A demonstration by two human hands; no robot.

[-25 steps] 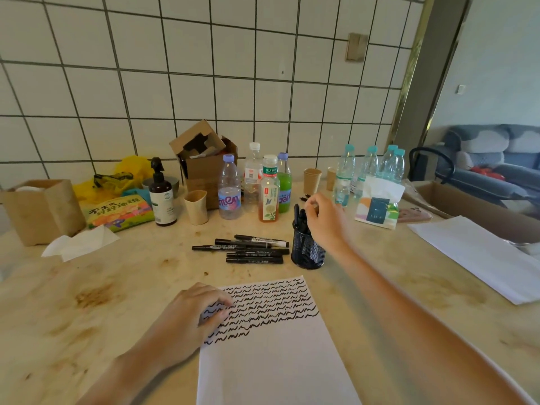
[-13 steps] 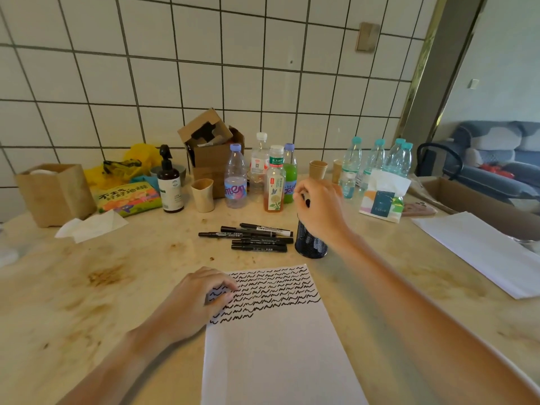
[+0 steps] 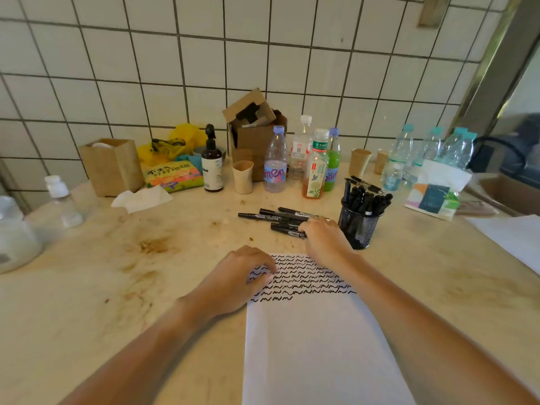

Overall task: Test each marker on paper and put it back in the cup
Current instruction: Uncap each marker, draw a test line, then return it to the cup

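Note:
A white sheet of paper (image 3: 318, 346) lies in front of me, its top covered with rows of black squiggles. My left hand (image 3: 233, 282) presses flat on the sheet's upper left corner and holds nothing. Several loose black markers (image 3: 271, 217) lie on the table beyond the paper. My right hand (image 3: 324, 239) rests palm down over their right ends, fingers curled, and its grip is hidden. A black mesh cup (image 3: 358, 226) packed with several black markers stands just right of that hand.
Bottles (image 3: 275, 163), paper cups (image 3: 242, 176), a brown pump bottle (image 3: 211, 165) and a cardboard box (image 3: 254, 133) line the tiled wall behind the markers. A tissue (image 3: 140, 197) lies at the left. A second white sheet (image 3: 514, 238) lies at the right edge.
My right hand left the top of the mesh cup and came down left onto the loose markers. The camera tilted down and nearer. My left hand stayed on the paper.

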